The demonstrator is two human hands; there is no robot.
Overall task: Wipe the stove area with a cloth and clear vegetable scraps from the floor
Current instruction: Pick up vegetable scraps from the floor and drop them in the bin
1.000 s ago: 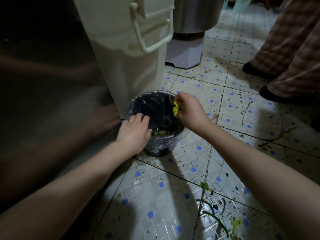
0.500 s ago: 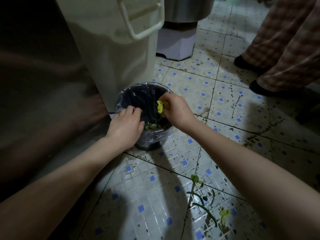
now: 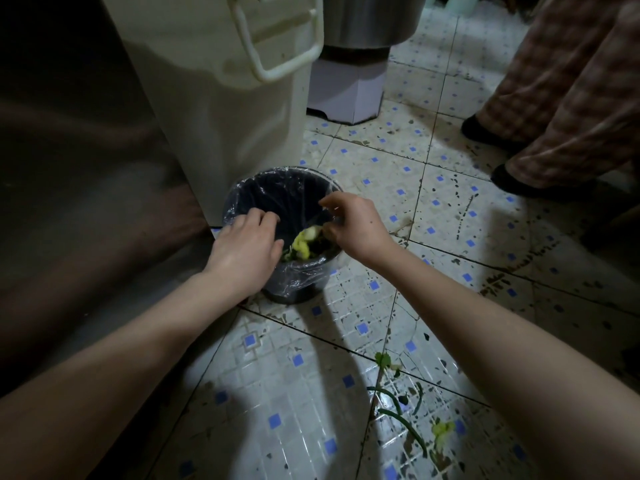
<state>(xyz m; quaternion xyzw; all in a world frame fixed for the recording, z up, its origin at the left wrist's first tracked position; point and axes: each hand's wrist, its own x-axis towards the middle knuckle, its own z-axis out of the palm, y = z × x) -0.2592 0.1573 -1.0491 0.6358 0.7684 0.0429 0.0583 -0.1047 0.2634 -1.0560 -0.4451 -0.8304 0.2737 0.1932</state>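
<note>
A small dark bin (image 3: 298, 282) lined with a clear plastic bag stands on the tiled floor. A yellow-green vegetable scrap (image 3: 303, 242) lies inside it on darker greens. My left hand (image 3: 246, 251) rests on the bin's near left rim, fingers curled over the edge. My right hand (image 3: 353, 226) hovers over the right rim with loosely spread fingers and holds nothing. More green stems and leaf bits (image 3: 405, 410) lie on the floor near my right forearm.
A tall cream plastic container (image 3: 221, 98) with a handle stands right behind the bin. A steel pot on a white base (image 3: 349, 88) sits further back. Another person's legs in checked trousers (image 3: 568, 91) stand at the right. A dark cabinet front fills the left.
My right hand has let go of the yellow scrap, which now lies in the bin, and its fingers have spread. The left hand has stayed on the rim.
</note>
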